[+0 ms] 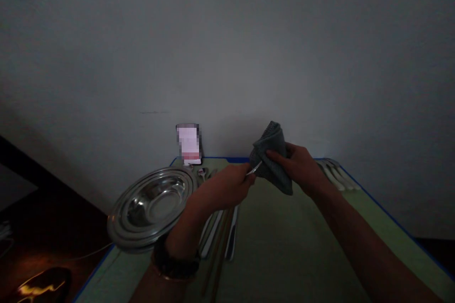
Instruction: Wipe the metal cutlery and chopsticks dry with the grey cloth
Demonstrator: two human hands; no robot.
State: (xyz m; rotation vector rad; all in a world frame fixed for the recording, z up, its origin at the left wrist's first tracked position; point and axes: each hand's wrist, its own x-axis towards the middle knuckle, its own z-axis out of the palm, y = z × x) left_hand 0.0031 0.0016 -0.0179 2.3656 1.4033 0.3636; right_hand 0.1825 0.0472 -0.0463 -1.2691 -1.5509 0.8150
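My left hand (239, 184) is closed on the thin end of a shiny metal utensil (255, 168). Its other end is hidden inside a folded grey cloth (272, 163), so I cannot tell what kind of cutlery it is. The cloth is gripped by my right hand (297, 163), with the thumb pressed on its front. Both hands are above the far half of a green-topped table (284, 246). Below my left wrist lie a pair of wooden chopsticks (221, 246) and several pieces of cutlery (211, 236), partly covered by my forearm.
Wide steel bowls (122, 208), stacked, stand at the table's left edge. A phone (189, 144) leans on the wall behind them, near a spoon (202, 173). Several forks (336, 175) lie at the far right. A grey wall (234, 57) rises behind the table.
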